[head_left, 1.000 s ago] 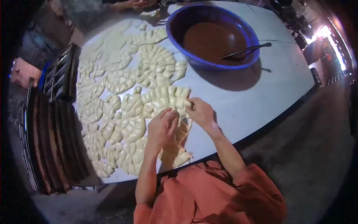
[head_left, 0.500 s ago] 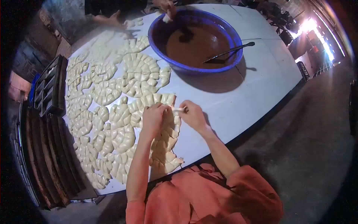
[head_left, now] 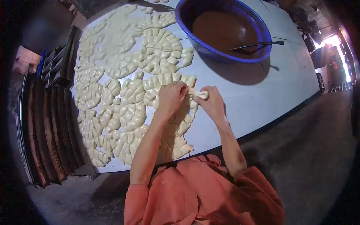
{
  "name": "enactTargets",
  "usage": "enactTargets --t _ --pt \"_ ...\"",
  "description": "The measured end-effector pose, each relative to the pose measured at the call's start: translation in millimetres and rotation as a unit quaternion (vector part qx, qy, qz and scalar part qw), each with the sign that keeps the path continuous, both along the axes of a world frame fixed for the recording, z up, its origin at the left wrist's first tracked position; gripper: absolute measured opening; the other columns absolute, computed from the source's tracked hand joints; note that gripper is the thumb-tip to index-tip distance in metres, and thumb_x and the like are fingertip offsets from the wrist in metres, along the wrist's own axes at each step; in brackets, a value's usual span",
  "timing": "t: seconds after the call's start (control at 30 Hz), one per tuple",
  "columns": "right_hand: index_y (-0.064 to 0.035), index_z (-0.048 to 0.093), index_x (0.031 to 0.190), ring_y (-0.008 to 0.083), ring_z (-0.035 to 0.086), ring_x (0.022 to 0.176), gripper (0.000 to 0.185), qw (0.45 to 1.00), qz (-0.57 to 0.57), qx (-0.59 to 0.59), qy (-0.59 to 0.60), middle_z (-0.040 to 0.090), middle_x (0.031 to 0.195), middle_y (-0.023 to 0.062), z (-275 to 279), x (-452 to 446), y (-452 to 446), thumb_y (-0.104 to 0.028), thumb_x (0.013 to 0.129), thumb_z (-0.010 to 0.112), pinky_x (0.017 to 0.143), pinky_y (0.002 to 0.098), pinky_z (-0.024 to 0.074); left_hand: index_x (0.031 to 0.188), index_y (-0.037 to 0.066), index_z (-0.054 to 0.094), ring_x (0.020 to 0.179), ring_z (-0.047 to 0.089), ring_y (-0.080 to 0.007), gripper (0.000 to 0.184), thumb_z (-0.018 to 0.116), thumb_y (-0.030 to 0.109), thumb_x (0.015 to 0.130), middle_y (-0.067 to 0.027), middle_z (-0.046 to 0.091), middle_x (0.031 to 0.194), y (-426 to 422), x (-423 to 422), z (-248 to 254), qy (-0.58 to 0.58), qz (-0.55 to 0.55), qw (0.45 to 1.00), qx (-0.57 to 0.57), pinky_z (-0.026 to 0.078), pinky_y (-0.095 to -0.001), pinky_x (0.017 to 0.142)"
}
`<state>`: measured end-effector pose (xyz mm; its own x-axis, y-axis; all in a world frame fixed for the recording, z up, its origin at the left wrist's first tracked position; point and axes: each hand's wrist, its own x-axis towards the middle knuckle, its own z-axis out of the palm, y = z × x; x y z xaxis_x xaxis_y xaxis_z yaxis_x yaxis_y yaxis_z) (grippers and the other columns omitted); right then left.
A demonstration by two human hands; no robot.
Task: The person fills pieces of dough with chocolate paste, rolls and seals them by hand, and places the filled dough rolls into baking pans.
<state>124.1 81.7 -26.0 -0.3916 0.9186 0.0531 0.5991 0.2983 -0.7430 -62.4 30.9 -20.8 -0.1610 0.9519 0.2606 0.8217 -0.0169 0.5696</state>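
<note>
My right hand [head_left: 212,103] pinches a pale strip of dough [head_left: 201,94] between thumb and fingers. The strip reaches across to my left hand [head_left: 172,98], whose fingers are bent closed at the upper right edge of the dough sheet [head_left: 163,80]; its fingertips are partly hidden, and they seem to grip the strip's other end. Rows of soft, glossy dough pieces lie close together to the left of my hands. Below my left wrist, more of the dough lies in shadow.
A blue basin [head_left: 267,36] of brown liquid stands beyond my hands, with a dark-handled tool [head_left: 258,45] leaning over its rim. Dark trays [head_left: 48,129] stand on edge at the left, below a dark slatted rack [head_left: 60,62]. The white tabletop [head_left: 240,108] extends right.
The view has shifted, so the table sits higher and farther right. More of the dough strip shows between my hands. Another person's hands at the far side have left the view.
</note>
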Motion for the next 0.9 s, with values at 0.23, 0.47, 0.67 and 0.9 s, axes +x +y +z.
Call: enactTargets --t 0.23,0.47,0.67,0.9 --pt "-0.0033 0.058 0.096 0.0108 0.055 0.057 0.017 0.934 -0.065 -0.282 0.211 0.060 0.072 0.0050 10 34 20 -0.009 0.082 0.064 0.052 0.0259 0.0457 0.091 0.012 0.071 0.085 0.067 -0.0257 0.012 0.065 0.023 0.089 -0.0050 0.069 0.088 -9 1 -5 0.013 0.012 0.999 -0.030 0.049 -0.0434 0.074" --pt "-0.0002 0.062 0.108 0.0093 0.053 0.060 0.026 0.906 -0.075 -0.336 0.248 0.060 0.075 0.0038 13 53 24 -0.012 0.085 0.062 0.051 0.0240 0.0438 0.105 0.012 0.067 0.092 0.064 -0.0271 0.021 0.067 0.021 0.086 -0.0080 0.067 0.102 -14 22 -14 0.033 0.044 0.998 0.032 0.043 -0.0445 0.084" --pt "-0.0022 0.064 0.095 0.0116 0.060 0.064 0.032 0.987 -0.007 -0.161 -0.003 0.064 0.073 0.0060 4 45 23 -0.028 0.082 0.076 0.057 0.0285 0.0470 0.111 0.015 0.064 0.110 0.054 -0.0200 0.032 0.071 0.025 0.081 -0.0033 0.062 0.111 -9 65 -9 0.098 -0.002 0.989 0.113 0.037 -0.0478 0.093" --pt "-0.0075 0.053 0.085 0.0087 0.049 0.051 0.013 0.885 -0.025 -0.371 0.280 0.053 0.067 0.0001 31 79 19 -0.003 0.082 0.064 0.044 0.0217 0.0394 0.097 0.025 0.073 0.109 0.057 -0.0165 0.014 0.069 0.026 0.084 0.0055 0.062 0.105 -1 75 -26 0.108 -0.016 0.993 0.037 0.037 -0.0457 0.097"
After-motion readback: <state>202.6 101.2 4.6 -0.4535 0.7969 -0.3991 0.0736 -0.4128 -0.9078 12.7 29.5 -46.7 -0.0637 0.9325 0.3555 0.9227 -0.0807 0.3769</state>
